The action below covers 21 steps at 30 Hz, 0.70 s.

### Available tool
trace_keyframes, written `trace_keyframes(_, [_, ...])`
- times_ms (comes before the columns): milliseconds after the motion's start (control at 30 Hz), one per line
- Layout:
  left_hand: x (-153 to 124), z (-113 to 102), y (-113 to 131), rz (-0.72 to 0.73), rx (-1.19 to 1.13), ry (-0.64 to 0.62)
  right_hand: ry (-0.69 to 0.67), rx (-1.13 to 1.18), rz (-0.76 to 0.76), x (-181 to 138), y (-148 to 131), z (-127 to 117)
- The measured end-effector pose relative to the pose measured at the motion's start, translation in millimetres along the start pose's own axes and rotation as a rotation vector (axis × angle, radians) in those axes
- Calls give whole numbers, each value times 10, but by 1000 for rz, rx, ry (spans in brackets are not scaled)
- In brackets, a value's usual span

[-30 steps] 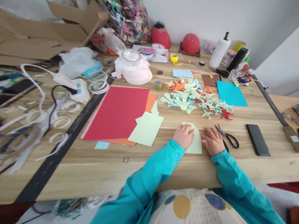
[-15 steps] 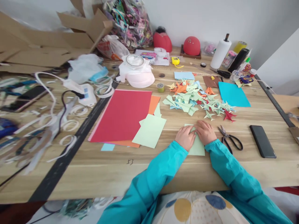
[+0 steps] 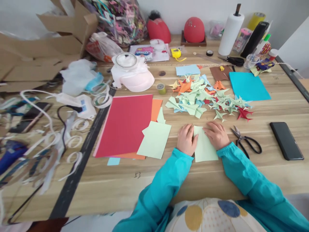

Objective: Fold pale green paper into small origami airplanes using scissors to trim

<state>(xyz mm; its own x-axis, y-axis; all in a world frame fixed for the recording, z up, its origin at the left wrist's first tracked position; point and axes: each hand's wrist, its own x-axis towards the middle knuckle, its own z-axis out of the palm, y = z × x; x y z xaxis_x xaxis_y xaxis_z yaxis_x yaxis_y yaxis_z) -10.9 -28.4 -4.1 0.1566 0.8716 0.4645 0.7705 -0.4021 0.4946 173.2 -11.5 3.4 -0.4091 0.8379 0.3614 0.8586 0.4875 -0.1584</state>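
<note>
A pale green sheet of paper lies on the table in front of me, between my hands. Beside its left edge rests my left hand, fingers stretched forward and the thumb apart at the paper's edge. My right hand lies over the sheet's upper right edge, fingers extended and fairly flat. Black-handled scissors are just right of that hand. Beyond both hands spreads a pile of folded paper shapes, mostly pale green with some orange, blue and red.
Left of my hands are more pale green paper and large red sheets. A phone and a turquoise sheet lie to the right. Cords, white strips and a power strip clutter the far left. A yellow tape measure sits behind.
My hands have moved apart, from close together over the top of the green sheet to its two sides. More of the sheet shows now. The camera view has shifted slightly.
</note>
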Motion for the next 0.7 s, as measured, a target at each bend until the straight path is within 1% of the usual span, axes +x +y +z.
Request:
trace_keyframes(167, [11,-74,43,133,-43,-41,-8,20,17,6,-35,-29])
trace_keyframes(333, [13,-138,106,217,-41,-162,-35,54,52,25,-63,-62])
trace_keyframes(400, [12,-150,121,247,-27,-189,-44,68,61,31,-65,-70])
trace_keyframes(533, [7,-150,121,270,-2,-200,-70,83,67,38,-62,-82])
trace_keyframes(700, [-6,-136,110,260,-1,-220,-87,63,70,54,-66,-90])
